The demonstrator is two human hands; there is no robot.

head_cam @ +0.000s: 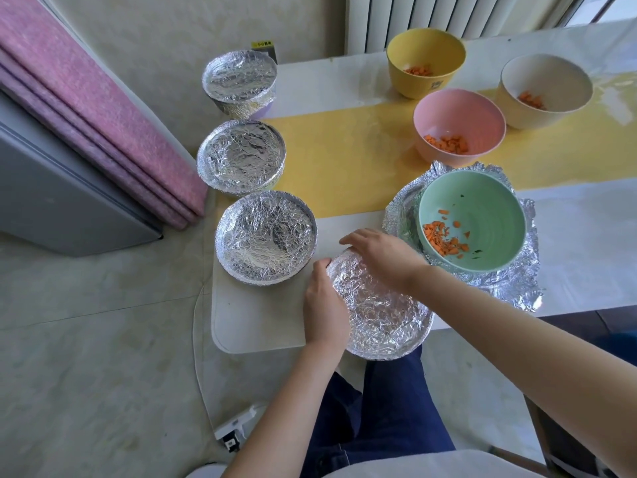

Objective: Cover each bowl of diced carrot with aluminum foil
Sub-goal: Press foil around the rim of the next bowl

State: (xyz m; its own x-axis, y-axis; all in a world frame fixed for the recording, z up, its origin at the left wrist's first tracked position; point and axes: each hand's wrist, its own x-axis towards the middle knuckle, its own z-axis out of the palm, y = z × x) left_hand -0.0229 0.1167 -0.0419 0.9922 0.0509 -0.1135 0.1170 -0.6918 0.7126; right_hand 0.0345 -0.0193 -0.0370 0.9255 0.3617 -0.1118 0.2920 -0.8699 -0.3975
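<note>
Bowls are recorded across a white table (pixel 344 81) crossed by a yellow runner (pixel 344 150). A crumpled foil sheet (pixel 517 288) is spread near right; the green bowl (pixel 482 208) is seated on it, uncovered, with diced carrot (pixel 444 241) inside. Three foil-topped bowls (pixel 241 157) are lined along the left edge, far to near. The pink bowl (pixel 458 115), yellow bowl (pixel 425 53) and cream bowl (pixel 548 81) are left uncovered far right, carrot in each. The wrapped bowl (pixel 382 315) is set at the near edge, just beside the green bowl. Its left side is gripped by the left hand (pixel 324 301), fingers curled round the rim; its far rim is clasped by the right hand (pixel 382 257), fingers bent down over the foil.
</note>
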